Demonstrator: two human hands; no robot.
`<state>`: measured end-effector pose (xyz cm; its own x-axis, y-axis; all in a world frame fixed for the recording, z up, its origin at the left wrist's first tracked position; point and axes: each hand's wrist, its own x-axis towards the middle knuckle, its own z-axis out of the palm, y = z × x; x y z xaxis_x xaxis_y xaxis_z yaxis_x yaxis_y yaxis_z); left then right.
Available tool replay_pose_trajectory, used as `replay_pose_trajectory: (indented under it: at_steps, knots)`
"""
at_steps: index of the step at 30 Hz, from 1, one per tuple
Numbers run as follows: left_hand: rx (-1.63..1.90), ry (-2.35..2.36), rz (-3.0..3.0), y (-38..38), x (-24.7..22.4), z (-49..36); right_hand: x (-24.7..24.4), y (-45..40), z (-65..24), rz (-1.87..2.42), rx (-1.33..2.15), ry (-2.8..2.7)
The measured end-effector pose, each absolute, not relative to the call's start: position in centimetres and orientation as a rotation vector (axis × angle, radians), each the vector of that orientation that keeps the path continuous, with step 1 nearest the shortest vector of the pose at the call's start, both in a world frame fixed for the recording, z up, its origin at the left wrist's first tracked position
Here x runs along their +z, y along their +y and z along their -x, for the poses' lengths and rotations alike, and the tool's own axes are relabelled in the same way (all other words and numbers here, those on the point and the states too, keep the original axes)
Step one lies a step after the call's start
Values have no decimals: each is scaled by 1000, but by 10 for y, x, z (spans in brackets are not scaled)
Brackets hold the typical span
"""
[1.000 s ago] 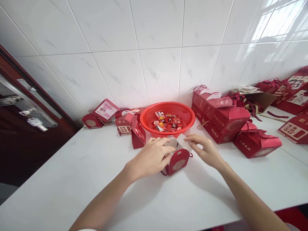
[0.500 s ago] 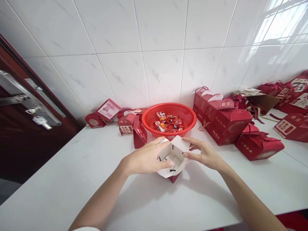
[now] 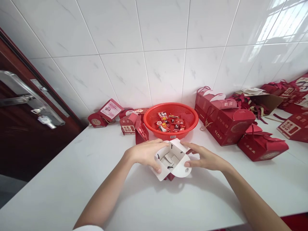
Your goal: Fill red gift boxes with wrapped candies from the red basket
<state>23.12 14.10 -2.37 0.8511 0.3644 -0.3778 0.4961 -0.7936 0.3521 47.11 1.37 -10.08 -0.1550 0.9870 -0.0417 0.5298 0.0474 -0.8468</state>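
Between my hands a red paper gift box [image 3: 180, 169] stands on the white table with its top open, its white inner walls and folded bottom flaps showing. My left hand [image 3: 144, 155] holds its left side, thumb over the front-left flap and fingers along the back-left edge. At its right side, my right hand [image 3: 204, 157] has the thumb against the rounded flap with a hole, while the fingers reach the back flap. Just behind the box sits a red plastic basket [image 3: 190, 126] with wrapped sweets [image 3: 165, 123] in it.
Small red boxes [image 3: 127, 125] stand left of the basket. To the right are larger red boxes [image 3: 226, 125], another red box [image 3: 263, 146] and a cardboard box [image 3: 271, 98] with ribbons. A tiled wall [image 3: 120, 77] closes the back; a door with keys [image 3: 45, 120] is at left.
The box has turned a little and its flaps are spread wider, with the rounded flap now folded outward at the front right. My left thumb has moved left and down along the flap.
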Motion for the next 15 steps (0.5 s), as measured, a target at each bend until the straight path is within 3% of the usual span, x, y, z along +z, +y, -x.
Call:
replay_pose_trajectory:
  at_steps: [11,15]
  knots:
    - [-74,604,-2604,139,-25,-232,-93,8,-492,1551,684,-1600]
    - [187,581,-2469,143,-20,-224,-125,-43,-502,1583,473,-1371]
